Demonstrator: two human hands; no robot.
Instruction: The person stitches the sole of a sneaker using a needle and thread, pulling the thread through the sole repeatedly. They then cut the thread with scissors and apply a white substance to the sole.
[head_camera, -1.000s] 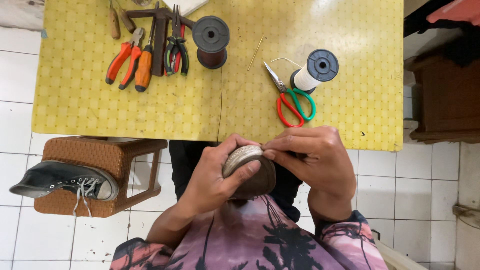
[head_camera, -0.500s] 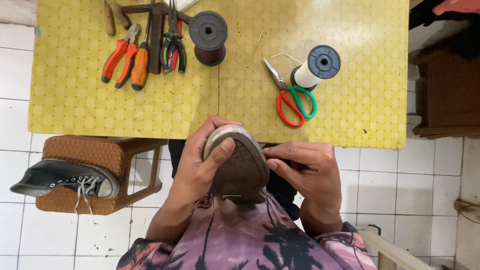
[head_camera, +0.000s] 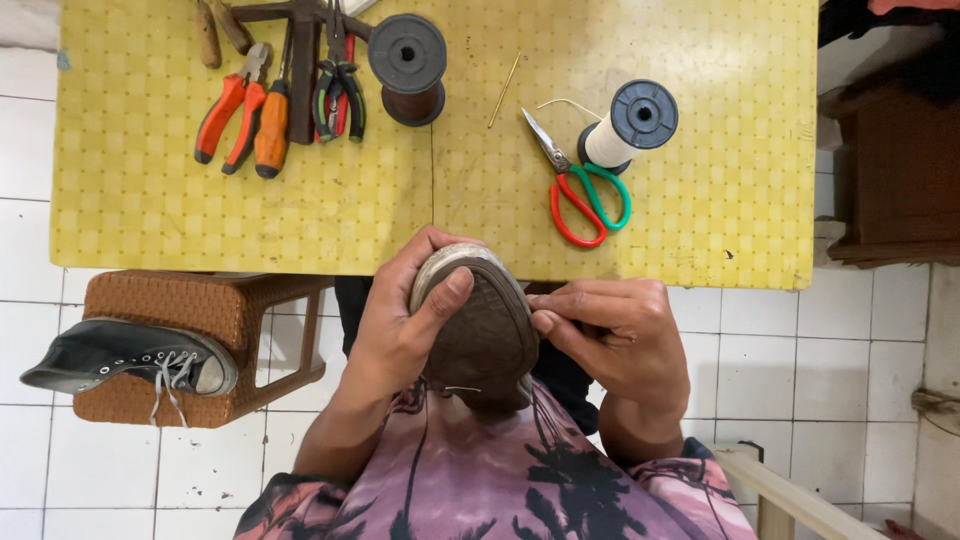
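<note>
The left hand (head_camera: 400, 330) clamps the brown rubber-soled shoe (head_camera: 485, 325) sole-up against the lap. The right hand (head_camera: 625, 335) pinches its sidewall edge. Sole-edge work appears under way; the green-and-red scissors (head_camera: 580, 190) lie untouched.

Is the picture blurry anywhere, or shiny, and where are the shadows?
Head view: sharp all over, the shoe sole tread and scissors crisp; soft even light, no glare on the yellow table; short faint shadows beside the spools; straight table edges bow slightly near the frame's sides.
</note>
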